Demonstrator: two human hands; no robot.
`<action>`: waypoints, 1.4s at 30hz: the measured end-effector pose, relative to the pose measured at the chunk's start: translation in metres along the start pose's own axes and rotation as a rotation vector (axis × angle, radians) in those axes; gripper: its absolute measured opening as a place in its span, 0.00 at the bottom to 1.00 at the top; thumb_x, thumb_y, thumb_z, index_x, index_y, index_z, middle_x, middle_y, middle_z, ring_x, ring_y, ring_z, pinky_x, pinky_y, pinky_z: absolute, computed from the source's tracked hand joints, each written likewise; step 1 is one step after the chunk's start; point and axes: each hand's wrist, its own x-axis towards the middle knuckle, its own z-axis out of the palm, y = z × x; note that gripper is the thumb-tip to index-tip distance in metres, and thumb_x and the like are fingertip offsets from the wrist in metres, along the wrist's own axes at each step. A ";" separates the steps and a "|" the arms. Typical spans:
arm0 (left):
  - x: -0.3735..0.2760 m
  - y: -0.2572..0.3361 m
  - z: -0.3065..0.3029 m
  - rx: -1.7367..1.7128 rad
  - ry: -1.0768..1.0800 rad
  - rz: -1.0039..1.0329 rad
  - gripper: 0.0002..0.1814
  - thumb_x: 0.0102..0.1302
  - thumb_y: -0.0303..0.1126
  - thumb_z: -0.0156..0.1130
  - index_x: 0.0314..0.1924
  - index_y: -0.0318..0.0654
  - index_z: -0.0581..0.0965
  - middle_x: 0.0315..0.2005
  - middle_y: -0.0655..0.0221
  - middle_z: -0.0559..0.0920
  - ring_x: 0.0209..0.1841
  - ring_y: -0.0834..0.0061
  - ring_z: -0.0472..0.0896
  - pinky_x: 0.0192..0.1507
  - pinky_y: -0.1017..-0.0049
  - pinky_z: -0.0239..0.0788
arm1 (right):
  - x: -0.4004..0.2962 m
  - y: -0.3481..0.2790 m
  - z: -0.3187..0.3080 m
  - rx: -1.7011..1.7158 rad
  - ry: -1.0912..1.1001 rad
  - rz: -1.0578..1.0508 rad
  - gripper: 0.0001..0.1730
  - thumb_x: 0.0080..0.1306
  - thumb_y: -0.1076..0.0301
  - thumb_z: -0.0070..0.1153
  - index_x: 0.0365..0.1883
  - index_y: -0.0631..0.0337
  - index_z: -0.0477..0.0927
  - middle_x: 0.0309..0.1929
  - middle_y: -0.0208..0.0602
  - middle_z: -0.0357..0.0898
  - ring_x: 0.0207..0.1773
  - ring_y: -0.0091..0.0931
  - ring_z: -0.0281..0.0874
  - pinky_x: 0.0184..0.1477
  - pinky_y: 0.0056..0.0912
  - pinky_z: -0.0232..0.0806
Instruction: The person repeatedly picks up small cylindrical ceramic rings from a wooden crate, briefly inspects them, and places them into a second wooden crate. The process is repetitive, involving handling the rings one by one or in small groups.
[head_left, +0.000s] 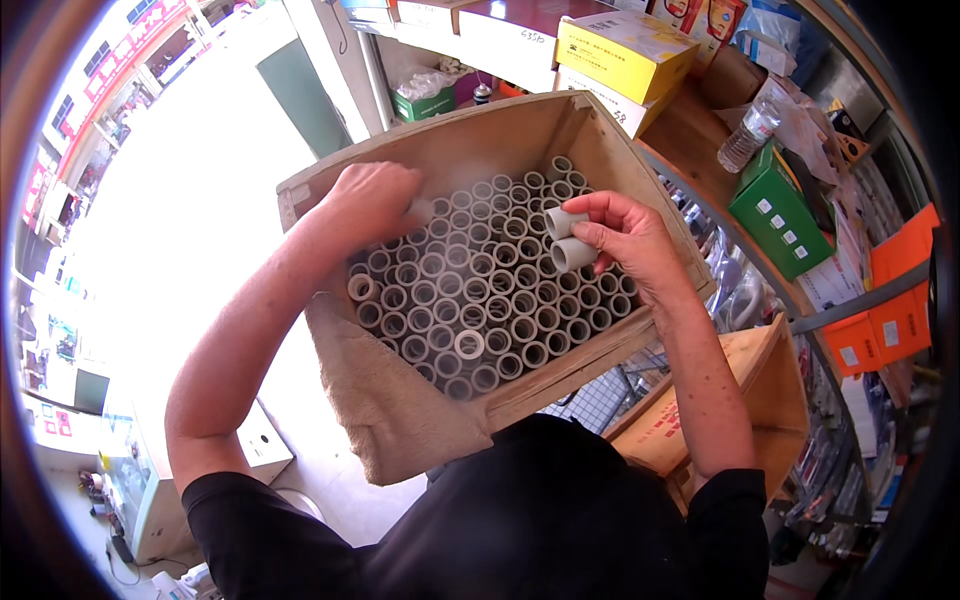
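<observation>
Rows of short grey plastic pipe sleeves (477, 289) stand on end, open ends up, in a wooden crate (570, 360) before me. Two more grey sleeves (574, 254) are pinched side by side between the thumb and fingers of my right hand (622, 236), above the crate's right part. My left hand (379, 199) is over the far left part of the crate, with its fingers curled down at a pale grey sleeve (421, 211); blur hides the exact hold. One sleeve near the front is paler (469, 344). A beige cloth (397, 405) lies over the crate's near left corner.
Cardboard boxes, one yellow (622, 56), stand beyond the crate. To the right are a plastic bottle (750, 133), a green box (780, 214) and orange packets (885, 322) on shelving. An orange-brown wooden box (690, 412) lies below my right forearm.
</observation>
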 end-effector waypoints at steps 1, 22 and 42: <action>-0.004 -0.007 0.006 0.043 -0.093 0.000 0.15 0.53 0.36 0.67 0.37 0.34 0.81 0.34 0.56 0.84 0.42 0.58 0.83 0.45 0.63 0.75 | 0.000 -0.001 0.000 0.004 -0.002 0.002 0.12 0.66 0.73 0.58 0.48 0.58 0.82 0.40 0.26 0.83 0.36 0.14 0.78 0.27 0.14 0.68; -0.008 0.006 -0.006 -0.121 -0.524 -0.059 0.17 0.58 0.35 0.63 0.48 0.39 0.83 0.41 0.58 0.85 0.47 0.61 0.83 0.51 0.64 0.73 | -0.002 -0.001 -0.002 -0.023 -0.016 0.016 0.11 0.66 0.71 0.59 0.48 0.56 0.82 0.41 0.25 0.83 0.38 0.13 0.78 0.28 0.14 0.68; 0.055 0.083 0.002 -1.124 -0.354 0.194 0.19 0.67 0.38 0.64 0.50 0.29 0.78 0.38 0.65 0.83 0.38 0.79 0.81 0.43 0.77 0.74 | -0.003 -0.003 -0.001 -0.021 -0.023 -0.013 0.14 0.66 0.72 0.58 0.50 0.56 0.81 0.42 0.26 0.83 0.39 0.13 0.78 0.30 0.14 0.69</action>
